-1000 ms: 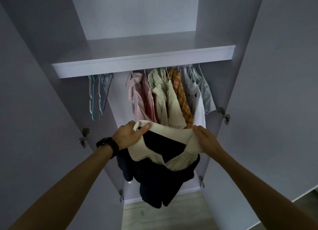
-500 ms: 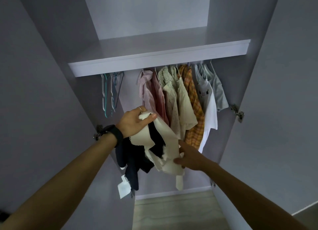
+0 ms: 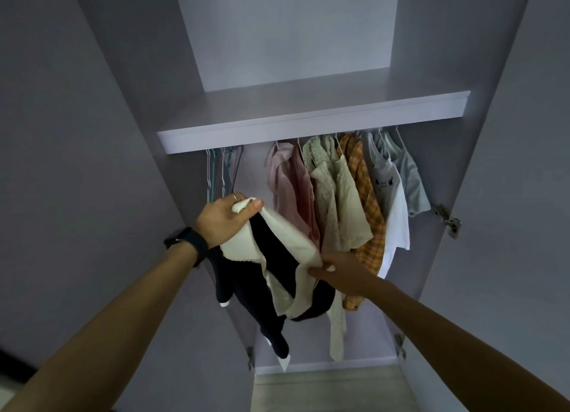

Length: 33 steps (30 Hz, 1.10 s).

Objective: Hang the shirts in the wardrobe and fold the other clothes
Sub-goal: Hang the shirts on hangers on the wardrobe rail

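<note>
Shirt (image 3: 271,257) below the shelf (image 3: 308,128): left hand (image 3: 225,220) and right hand (image 3: 342,273) gripped it; next it probably needed a hanger (image 3: 212,177).

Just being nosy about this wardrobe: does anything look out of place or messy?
Only the navy and cream garment: it hangs crumpled, no hanger visible, gripped by the left hand and pinched by the right hand. The hung shirts look orderly.
</note>
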Available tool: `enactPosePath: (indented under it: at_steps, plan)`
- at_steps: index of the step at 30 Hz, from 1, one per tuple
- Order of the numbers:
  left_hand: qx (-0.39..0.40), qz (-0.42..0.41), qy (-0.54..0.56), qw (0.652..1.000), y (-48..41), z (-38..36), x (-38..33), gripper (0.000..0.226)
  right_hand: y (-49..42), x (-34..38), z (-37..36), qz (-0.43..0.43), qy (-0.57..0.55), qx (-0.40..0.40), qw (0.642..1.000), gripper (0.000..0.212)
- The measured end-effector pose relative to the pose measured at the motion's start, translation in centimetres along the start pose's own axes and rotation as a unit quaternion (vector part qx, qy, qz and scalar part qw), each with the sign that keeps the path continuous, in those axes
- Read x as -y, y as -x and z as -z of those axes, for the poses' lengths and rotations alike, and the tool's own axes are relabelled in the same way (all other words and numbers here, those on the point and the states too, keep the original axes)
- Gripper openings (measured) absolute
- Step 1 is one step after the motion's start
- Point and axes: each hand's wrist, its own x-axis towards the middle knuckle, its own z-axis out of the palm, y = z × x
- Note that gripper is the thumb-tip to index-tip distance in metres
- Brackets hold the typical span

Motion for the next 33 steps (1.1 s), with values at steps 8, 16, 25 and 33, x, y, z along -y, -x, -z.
enactPosePath:
  at_steps: [8, 16, 25, 33]
  plan:
    - [0.054, 0.069, -0.017, 0.996, 1.0, -1.5, 3.0, 0.039, -0.9, -1.3, 5.3, -0.050, 0.013, -0.203, 0.978, 0.022]
    - [0.313, 0.074, 0.256, 0.912, 1.0, -1.7, 3.9, 0.064, 0.4, -2.4, 8.0, -0.045, -0.030, -0.173, 0.984, 0.029]
    - [-0.026, 0.067, -0.020, 0.997, 3.5, -3.5, 2.0, 0.036, 0.6, -2.6, 6.7, 0.056, 0.081, -0.173, 0.980, 0.018]
    - [-0.021, 0.117, 0.038, 0.992, 8.9, -2.9, 3.3, 0.007, -1.8, -1.7, 3.5, -0.004, 0.094, -0.146, 0.985, 0.028]
